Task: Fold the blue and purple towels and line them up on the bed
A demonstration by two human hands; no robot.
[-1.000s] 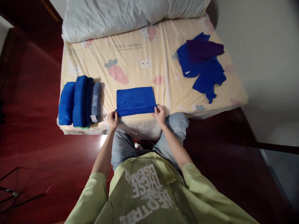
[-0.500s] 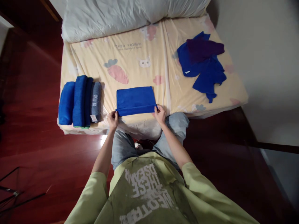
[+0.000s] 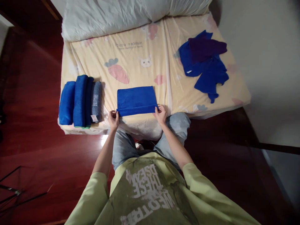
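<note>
A blue towel (image 3: pixel 136 97) lies flat as a rectangle at the bed's front edge, its near side turned over in a narrow strip. My left hand (image 3: pixel 113 119) pinches the left end of that strip between thumb and fingers. At the other end, my right hand (image 3: pixel 161 114) grips the near right corner the same way. Left of my hands, blue folded towels (image 3: pixel 80 101) and a grey-blue folded towel (image 3: pixel 96 101) with a white tag stand side by side in a row.
A loose heap of blue cloths (image 3: pixel 191 61) with a purple cloth (image 3: pixel 207 49) on top lies on the bed's right side. A grey-white quilt (image 3: pixel 105 20) runs along the back of the patterned sheet (image 3: pixel 145 75). Thin black stand legs (image 3: pixel 16 192) stand on the floor at lower left.
Almost nothing differs. Both hands keep their hold on the turned-over strip of the blue towel, and the view has shifted very slightly.
</note>
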